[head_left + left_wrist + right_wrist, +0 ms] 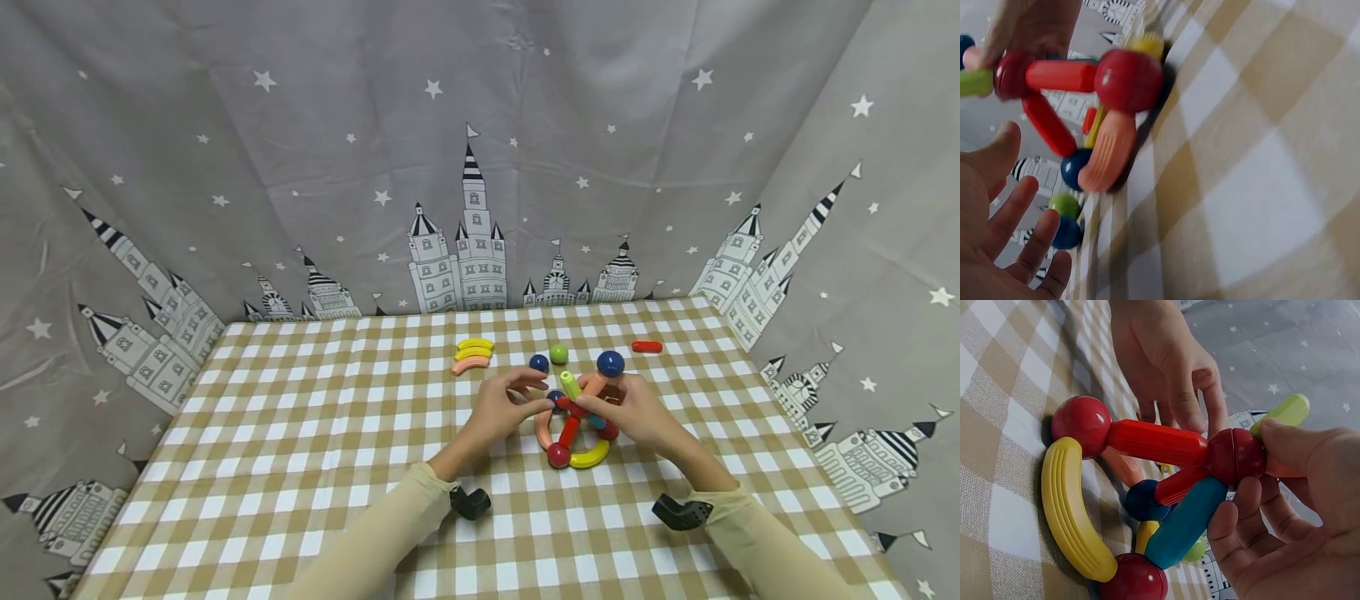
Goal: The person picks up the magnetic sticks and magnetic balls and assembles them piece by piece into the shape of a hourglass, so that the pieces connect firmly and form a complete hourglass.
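A frame of magnetic sticks and balls stands on the checked cloth. Its base has curved sticks, one yellow [1072,509] and one salmon [1112,150], between red and blue balls. Red sticks [1154,440] and a teal stick [1186,522] rise to an upper red ball [1235,456]. My right hand [637,410] pinches this ball between thumb and fingers, with the thumb also by a light green stick [1288,411]. A salmon stick [595,384] tipped with a blue ball [611,363] points upward. My left hand [501,408] is beside the frame, fingers loosely spread, holding nothing.
Behind the frame lie a loose blue ball [538,362] and a green ball [558,353]. Curved yellow sticks [475,343] and a salmon one [470,365] lie at the back; a red stick [647,347] is at the back right. A grey curtain [337,167] hangs behind.
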Tool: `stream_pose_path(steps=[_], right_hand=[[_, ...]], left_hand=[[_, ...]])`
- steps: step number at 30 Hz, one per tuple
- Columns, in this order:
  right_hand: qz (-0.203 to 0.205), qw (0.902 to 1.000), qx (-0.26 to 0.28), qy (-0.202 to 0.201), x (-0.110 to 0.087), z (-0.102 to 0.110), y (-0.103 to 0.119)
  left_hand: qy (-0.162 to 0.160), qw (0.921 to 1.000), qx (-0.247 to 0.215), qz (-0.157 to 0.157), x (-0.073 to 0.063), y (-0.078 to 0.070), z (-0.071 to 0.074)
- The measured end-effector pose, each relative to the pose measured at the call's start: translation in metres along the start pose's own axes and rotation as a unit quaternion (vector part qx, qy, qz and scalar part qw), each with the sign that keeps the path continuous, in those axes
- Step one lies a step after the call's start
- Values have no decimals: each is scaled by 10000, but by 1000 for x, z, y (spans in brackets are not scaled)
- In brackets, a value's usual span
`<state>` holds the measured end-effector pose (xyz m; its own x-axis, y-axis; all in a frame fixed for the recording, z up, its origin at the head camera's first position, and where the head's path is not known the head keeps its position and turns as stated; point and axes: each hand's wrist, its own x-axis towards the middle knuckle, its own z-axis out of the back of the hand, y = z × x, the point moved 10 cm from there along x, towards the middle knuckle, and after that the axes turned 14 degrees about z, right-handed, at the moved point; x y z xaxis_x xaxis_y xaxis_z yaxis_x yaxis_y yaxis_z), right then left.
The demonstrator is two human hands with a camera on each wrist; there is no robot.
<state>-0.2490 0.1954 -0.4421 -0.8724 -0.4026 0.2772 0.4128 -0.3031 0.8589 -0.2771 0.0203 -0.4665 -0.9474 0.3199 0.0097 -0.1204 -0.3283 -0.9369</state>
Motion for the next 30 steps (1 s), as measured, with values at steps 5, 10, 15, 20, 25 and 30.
stream_pose_path(steps=[5, 10, 15, 20, 25, 30], right_hand=[[14, 10000, -25, 78, 0, 0, -1], [-118, 9999, 16, 97, 1, 1, -2], [-223, 9997, 87, 6, -1, 1, -2], [-308, 9993, 121, -188, -6, -1, -3], [-480, 9978, 286, -350, -9, -3, -7], [-586, 9956, 574, -455, -12, -6, -9]], left_hand=[[-286, 9995, 96, -49, 9, 4, 12], [-555, 9982, 192, -96, 17, 12, 23], [-698, 9971, 297, 14, 24, 17, 28], [-764, 9966, 291, 59, 26, 19, 29], [-801, 9964, 277, 50, 27, 18, 29], [-832, 9961, 302, 18, 30, 18, 29]])
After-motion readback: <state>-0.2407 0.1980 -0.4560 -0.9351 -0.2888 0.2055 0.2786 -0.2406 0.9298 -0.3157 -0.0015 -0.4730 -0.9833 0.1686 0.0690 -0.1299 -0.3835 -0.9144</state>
